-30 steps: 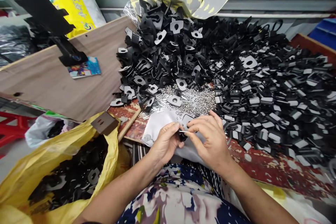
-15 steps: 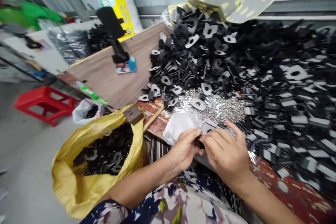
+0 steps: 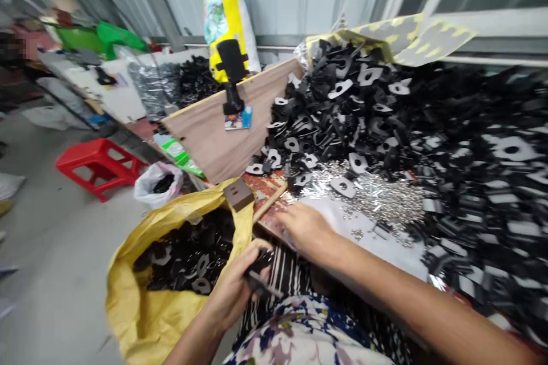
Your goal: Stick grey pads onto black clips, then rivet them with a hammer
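Observation:
My left hand is closed round a black plastic part, held in front of my lap beside the yellow sack. Part of that piece is hidden by my fingers. Over the near edge of the worktable reaches my right hand, palm down, its blurred fingertips pointing left towards a wooden stick. Whether those fingertips grip anything is hard to see. Behind it spreads a heap of small shiny metal pins, with a pale sheet under their near side.
Black plastic parts are piled high across the back and right. A wooden board walls the pile's left side, with a black stand at it. The sack holds black parts; a brown block sits on its rim. A red stool stands left.
My hands have parted. The left went down and left with the black part; the right swung left across the table edge. The view has shifted, so the scene appears lower and further right.

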Available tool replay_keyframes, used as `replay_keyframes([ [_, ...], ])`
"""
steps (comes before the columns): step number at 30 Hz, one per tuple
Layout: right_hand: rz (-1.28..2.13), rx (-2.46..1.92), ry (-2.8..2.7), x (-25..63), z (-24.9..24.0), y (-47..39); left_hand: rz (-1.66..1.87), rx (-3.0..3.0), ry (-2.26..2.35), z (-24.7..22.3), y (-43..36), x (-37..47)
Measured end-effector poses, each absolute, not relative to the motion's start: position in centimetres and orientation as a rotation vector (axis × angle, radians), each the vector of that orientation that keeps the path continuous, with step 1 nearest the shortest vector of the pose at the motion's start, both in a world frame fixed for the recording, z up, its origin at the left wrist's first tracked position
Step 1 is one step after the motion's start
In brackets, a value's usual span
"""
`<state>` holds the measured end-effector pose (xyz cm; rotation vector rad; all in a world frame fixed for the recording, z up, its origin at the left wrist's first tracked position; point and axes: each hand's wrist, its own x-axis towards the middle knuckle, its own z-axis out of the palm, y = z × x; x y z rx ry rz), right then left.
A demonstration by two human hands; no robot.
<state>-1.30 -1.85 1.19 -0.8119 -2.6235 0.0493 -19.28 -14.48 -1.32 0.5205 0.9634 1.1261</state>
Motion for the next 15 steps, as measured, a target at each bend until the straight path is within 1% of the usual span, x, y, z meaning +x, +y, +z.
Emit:
replay_keyframes([
  [2, -0.135, -0.735, -2.747, -5.0, -0.3, -0.9, 1.133, 0.46, 0.955, -1.8, -15.4, -20.4],
  [3, -0.166, -0.75, -2.769, -6.6, -0.9, -0.6, 1.135, 0.44, 0.946, -2.1, -15.6, -20.7],
  [6, -0.201, -0.831, -2.848, -10.0, -1.9, 0.2, 1.139, 0.414, 0.943, -2.8, -16.0, -21.1],
  [8, -0.187, -0.76, -2.904, -10.3, -1.4, 0.9, 1.137, 0.42, 0.96, -3.2, -15.9, -21.3],
  [11, -0.125, -0.623, -2.876, -8.3, 1.5, 2.6, 1.122, 0.436, 0.986, -3.4, -15.5, -21.9],
  [15, -0.015, -0.788, -2.68, -1.7, 7.2, 5.0, 1.13, 0.449, 1.025, -2.7, -14.9, -21.3],
])
